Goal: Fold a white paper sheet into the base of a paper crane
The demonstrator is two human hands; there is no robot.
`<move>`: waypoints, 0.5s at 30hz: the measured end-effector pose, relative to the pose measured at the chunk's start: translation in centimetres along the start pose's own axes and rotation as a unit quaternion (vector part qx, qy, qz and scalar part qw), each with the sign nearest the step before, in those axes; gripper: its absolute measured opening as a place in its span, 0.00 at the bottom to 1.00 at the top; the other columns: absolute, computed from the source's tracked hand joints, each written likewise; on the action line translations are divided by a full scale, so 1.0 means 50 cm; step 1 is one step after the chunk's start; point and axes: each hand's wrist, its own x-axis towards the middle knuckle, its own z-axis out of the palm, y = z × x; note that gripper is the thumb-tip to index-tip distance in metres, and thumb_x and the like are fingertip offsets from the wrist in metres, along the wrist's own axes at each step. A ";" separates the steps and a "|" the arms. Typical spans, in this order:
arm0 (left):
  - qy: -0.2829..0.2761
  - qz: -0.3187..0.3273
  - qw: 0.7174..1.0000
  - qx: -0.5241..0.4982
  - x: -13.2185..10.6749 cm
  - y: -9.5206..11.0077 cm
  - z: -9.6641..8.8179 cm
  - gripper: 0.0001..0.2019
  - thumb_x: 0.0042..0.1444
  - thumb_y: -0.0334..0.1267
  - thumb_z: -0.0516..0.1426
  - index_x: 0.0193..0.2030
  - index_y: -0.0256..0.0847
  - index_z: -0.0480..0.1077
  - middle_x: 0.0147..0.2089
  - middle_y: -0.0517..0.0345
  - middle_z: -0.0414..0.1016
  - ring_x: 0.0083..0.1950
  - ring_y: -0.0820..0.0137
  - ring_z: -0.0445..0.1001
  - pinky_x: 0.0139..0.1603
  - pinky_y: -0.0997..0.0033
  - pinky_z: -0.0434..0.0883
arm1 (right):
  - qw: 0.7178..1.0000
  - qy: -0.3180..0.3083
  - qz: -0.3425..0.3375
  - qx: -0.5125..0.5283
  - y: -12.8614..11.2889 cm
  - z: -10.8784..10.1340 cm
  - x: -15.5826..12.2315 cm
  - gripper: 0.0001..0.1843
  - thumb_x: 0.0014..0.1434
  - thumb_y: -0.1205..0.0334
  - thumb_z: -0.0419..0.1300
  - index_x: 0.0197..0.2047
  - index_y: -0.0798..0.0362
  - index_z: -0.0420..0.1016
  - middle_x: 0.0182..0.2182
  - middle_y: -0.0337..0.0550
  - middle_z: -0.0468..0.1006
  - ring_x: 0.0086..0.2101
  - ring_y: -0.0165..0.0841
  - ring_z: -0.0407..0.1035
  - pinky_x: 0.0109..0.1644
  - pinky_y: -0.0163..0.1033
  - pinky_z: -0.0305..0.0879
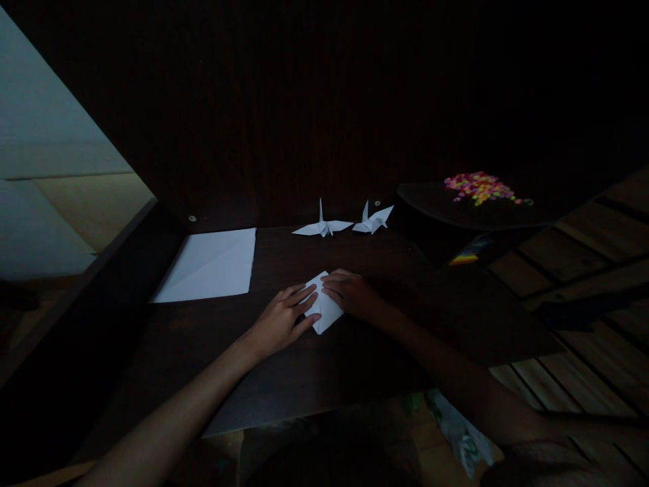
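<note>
The folded white paper [326, 310] lay flat on the dark tabletop [304, 379], near its middle and a little toward the near edge, pinned between the two hands. It was a small, pointed shape. One corner aimed away from the person toward the back of the tabletop and another aimed back toward the near edge, so its long axis ran roughly near to far with a slight lean. Its left and right flanks were covered by fingers, so the full outline could not be made out.

The left hand [281, 323] rested palm down on the paper's left side. Its fingers were stretched out and slightly spread, pointing right and away, with the tips pressing on the sheet. The bare left forearm ran back toward the lower left of the view. The right hand [352, 294] came in from the right with its fingers bent, and their tips were set on the paper's far right edge. Its forearm stretched off to the lower right. Neither hand was closed round the paper. Both lay on top of it, close together, with fingertips nearly meeting over the fold.

Beyond the hands, near the dark back wall, stood two white paper cranes [323, 227] [374, 219] side by side. To the left lay a larger flat white sheet [210, 265] with a diagonal crease. Well off to the right, a scatter of bright coloured bits [479, 187] sat on a separate dark surface.
</note>
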 end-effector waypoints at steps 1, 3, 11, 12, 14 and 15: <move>0.003 -0.008 1.000 0.013 0.000 -0.001 0.003 0.20 0.66 0.45 0.52 0.60 0.39 0.67 0.64 0.48 0.67 0.64 0.56 0.63 0.61 0.49 0.66 | 1.000 -0.009 -0.004 0.003 0.000 0.000 -0.001 0.12 0.64 0.66 0.55 0.44 0.55 0.79 0.45 0.50 0.81 0.46 0.40 0.73 0.52 0.48 0.70; 0.007 -0.023 0.999 0.035 -0.001 -0.001 0.007 0.21 0.66 0.46 0.52 0.60 0.39 0.67 0.64 0.47 0.67 0.63 0.56 0.64 0.60 0.49 0.67 | 1.000 -0.025 -0.008 0.015 -0.001 -0.001 -0.004 0.14 0.64 0.65 0.55 0.49 0.55 0.77 0.50 0.51 0.78 0.52 0.41 0.71 0.57 0.50 0.68; -0.016 -0.047 0.995 0.086 0.005 0.009 0.005 0.22 0.67 0.47 0.50 0.60 0.35 0.68 0.64 0.45 0.66 0.62 0.53 0.65 0.58 0.50 0.68 | 0.990 -0.090 -0.018 0.103 0.005 -0.008 -0.013 0.30 0.61 0.56 0.60 0.64 0.58 0.64 0.63 0.57 0.63 0.64 0.44 0.56 0.66 0.53 0.57; -0.017 -0.049 0.995 0.090 0.005 0.010 0.005 0.22 0.67 0.47 0.49 0.60 0.35 0.68 0.64 0.45 0.66 0.62 0.53 0.65 0.58 0.50 0.68 | 0.989 -0.095 -0.019 0.112 0.007 -0.010 -0.013 0.32 0.61 0.55 0.61 0.65 0.58 0.63 0.63 0.58 0.62 0.64 0.44 0.55 0.67 0.53 0.56; -0.015 -0.051 0.994 0.095 0.005 0.012 0.007 0.22 0.67 0.47 0.50 0.61 0.35 0.67 0.64 0.46 0.66 0.62 0.52 0.65 0.58 0.51 0.68 | 0.987 -0.104 -0.018 0.124 0.009 -0.011 -0.014 0.33 0.60 0.54 0.61 0.65 0.60 0.62 0.64 0.59 0.61 0.65 0.44 0.54 0.67 0.53 0.54; -0.014 -0.052 0.994 0.098 0.005 0.012 0.008 0.22 0.66 0.47 0.50 0.61 0.36 0.67 0.64 0.46 0.66 0.62 0.52 0.65 0.58 0.51 0.68 | 0.986 -0.107 -0.017 0.126 0.010 -0.011 -0.014 0.34 0.60 0.54 0.61 0.65 0.60 0.62 0.64 0.60 0.61 0.65 0.44 0.53 0.67 0.53 0.54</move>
